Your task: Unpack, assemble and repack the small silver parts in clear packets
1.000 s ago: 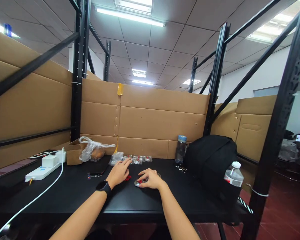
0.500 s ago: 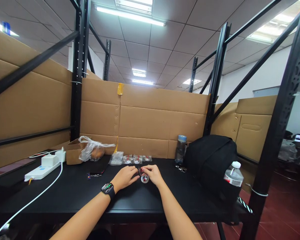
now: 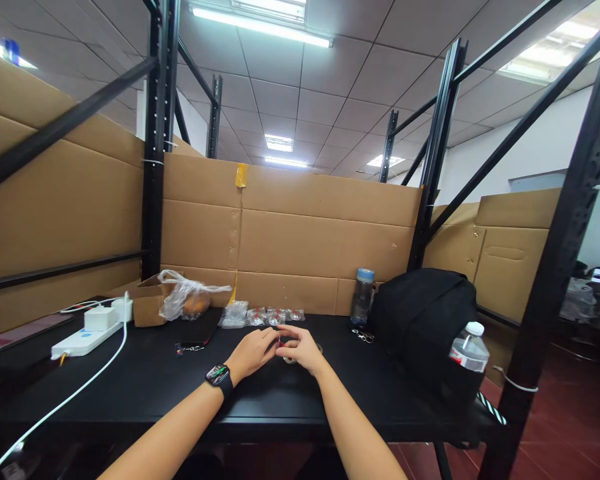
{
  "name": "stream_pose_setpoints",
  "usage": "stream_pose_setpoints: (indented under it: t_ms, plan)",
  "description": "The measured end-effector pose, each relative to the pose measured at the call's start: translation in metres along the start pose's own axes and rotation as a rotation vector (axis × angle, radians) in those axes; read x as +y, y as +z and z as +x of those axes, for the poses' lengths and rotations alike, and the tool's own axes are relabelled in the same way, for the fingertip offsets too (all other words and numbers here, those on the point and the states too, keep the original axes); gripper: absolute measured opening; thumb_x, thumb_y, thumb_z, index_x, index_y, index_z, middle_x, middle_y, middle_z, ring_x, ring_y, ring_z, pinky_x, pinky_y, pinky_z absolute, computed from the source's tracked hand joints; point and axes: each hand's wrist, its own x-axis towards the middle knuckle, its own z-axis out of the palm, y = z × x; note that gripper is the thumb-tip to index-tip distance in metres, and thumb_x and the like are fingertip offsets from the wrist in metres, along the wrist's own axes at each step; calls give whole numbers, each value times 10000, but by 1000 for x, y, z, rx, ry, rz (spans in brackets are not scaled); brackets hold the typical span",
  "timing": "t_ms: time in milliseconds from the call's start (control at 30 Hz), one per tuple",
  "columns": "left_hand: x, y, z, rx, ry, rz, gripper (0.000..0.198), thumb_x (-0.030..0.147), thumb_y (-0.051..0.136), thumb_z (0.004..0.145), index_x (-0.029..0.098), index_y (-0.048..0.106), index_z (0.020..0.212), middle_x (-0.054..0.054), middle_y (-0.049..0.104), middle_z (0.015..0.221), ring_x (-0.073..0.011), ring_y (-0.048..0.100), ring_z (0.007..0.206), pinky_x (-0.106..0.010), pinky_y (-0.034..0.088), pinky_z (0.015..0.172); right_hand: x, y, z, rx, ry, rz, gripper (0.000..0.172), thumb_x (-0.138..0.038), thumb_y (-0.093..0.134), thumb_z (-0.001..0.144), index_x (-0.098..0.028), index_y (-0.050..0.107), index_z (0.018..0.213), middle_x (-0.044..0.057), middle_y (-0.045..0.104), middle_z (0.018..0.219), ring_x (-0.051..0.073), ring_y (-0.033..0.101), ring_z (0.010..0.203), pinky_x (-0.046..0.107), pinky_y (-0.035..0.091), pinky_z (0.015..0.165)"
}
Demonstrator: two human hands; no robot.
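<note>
Fingers (image 3: 292,331) meeting around small red piece (image 3: 281,344), long axis unclear

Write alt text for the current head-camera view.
A person's left hand and right hand meet around a small red item over a black table. Clear plastic packets lie behind; a black backpack sits at right.

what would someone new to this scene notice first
Probably the person's left hand and right hand, close together over the black table, with something small and red between them. Next, the bulky black bag at the table's right, and the white power strip toward its left end.
</note>
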Motion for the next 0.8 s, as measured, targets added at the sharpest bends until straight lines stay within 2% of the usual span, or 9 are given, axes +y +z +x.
stream_pose_setpoints:
  t_ms: [67,167,267,333,433,533,600,700,800]
  plan:
    - [1,0,0,-13,-7,-7,210,267,459,1005,215,596,1156,-53,662,1041,-190,632,904,-306,479,810,2,1,1,-13,-24,-29,637,-320,916,578,-218,722,1176,77,729,1138,107,646,658,265,528,653]
    - [2,-2,1,-11,-40,-11,184,265,461,996,217,616,1084,-42,654,987,-182,624,857,-297,470,789,0,2,3,-2,-85,-108,455,-289,847,646,-197,730,1077,60,750,1019,162,683,790,287,537,731]
    - [-3,-6,1,17,-130,5,212,273,418,1004,211,614,955,-41,641,938,-184,614,830,-297,458,772,-6,-4,3,141,-154,-306,467,-244,766,672,-207,687,1131,54,757,985,205,698,905,299,534,769]
    - [-10,-9,-1,16,-191,31,247,274,391,1007,205,603,900,-42,631,904,-187,609,816,-298,450,771,-10,-15,1,292,-160,-436,513,-233,735,659,-205,652,1165,59,753,1009,204,703,874,302,539,761]
    - [-21,-15,-8,-59,-225,49,224,273,428,975,201,606,860,-43,634,893,-195,612,836,-300,442,788,-11,-40,-4,427,-63,-608,441,-234,691,669,-180,664,1105,73,753,1000,193,700,790,309,539,764]
    - [-26,-20,-13,-164,-233,45,181,290,498,927,206,621,824,-35,647,864,-203,622,837,-306,440,793,-8,-62,-12,365,140,-832,333,-197,714,634,-189,726,967,70,771,962,233,711,906,321,506,837]
    - [-25,-21,-14,-167,-246,35,192,317,491,936,215,636,861,-30,664,878,-210,633,862,-328,446,832,-6,-69,-17,331,275,-934,337,-218,752,625,-218,747,962,59,777,998,267,698,1021,357,472,906]
    - [-26,-21,-10,-23,-289,-45,229,280,423,963,223,644,979,-45,677,1007,-216,637,974,-368,470,920,-5,-70,-21,300,363,-991,397,-304,800,640,-252,749,1031,58,759,1096,308,652,1138,437,411,992]
    - [-27,-24,-5,214,-341,-213,324,123,393,874,203,655,1048,-82,632,1207,-212,617,1106,-367,529,945,-9,-67,-20,339,255,-973,425,-342,790,681,-262,733,1094,77,698,1217,326,585,1219,456,409,994]
